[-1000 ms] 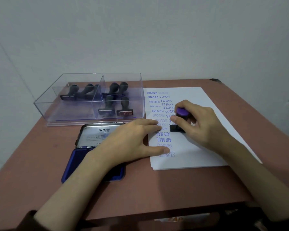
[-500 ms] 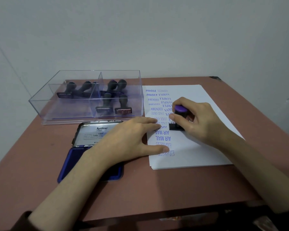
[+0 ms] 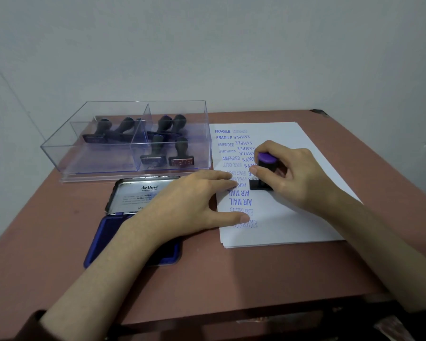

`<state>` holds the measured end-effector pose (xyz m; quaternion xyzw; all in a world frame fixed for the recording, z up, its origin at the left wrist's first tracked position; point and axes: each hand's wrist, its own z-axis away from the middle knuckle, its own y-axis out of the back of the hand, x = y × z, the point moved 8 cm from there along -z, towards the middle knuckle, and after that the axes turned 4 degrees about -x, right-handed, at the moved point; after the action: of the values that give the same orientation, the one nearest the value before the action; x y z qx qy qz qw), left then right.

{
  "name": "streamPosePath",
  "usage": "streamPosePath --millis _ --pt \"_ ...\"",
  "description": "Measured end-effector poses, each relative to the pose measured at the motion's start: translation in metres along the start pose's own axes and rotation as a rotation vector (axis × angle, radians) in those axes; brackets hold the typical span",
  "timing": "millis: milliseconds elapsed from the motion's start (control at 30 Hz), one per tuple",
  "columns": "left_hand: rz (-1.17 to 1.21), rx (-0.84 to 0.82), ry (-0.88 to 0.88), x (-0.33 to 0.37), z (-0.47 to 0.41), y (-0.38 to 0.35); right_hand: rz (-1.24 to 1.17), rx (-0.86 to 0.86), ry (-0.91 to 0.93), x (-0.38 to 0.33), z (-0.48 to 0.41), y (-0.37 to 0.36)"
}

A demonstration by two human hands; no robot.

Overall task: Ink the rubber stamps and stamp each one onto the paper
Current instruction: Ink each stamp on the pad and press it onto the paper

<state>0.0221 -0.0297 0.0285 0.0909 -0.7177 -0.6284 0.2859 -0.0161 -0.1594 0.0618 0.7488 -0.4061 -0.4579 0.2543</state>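
Note:
My right hand (image 3: 293,175) grips a black rubber stamp with a purple top (image 3: 266,159), its base set down on the white paper (image 3: 293,225). The paper carries blue prints such as FRAGILE, AMENDED, SAMPLE, FAX OUT and AIR MAIL down its left side. My left hand (image 3: 182,205) lies flat, fingers straight, pressing the paper's left edge. Under that hand's wrist sits the open blue ink pad (image 3: 108,237), its silver Artline lid (image 3: 135,195) folded back.
A clear plastic box (image 3: 67,146) with a divider stands at the back left of the reddish table (image 3: 231,279) and holds several dark-handled stamps (image 3: 155,153). The wall is close behind. The table's front edge is near my forearms.
The camera tilted slightly, shifting the scene. Both hands and the stamp stay in place on the paper.

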Motion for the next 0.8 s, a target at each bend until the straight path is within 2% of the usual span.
streamPosePath --millis 533,700,800 --pt "-0.001 0.005 -0.006 0.000 0.000 0.001 -0.021 -0.009 -0.018 -0.001 0.001 -0.001" --pt "-0.003 -0.018 -0.006 0.001 0.000 0.001 -0.076 -0.063 -0.126 0.006 0.001 0.000" --pt "-0.026 -0.016 -0.015 0.002 0.000 0.002 -0.200 0.017 -0.233 0.014 0.000 0.009"
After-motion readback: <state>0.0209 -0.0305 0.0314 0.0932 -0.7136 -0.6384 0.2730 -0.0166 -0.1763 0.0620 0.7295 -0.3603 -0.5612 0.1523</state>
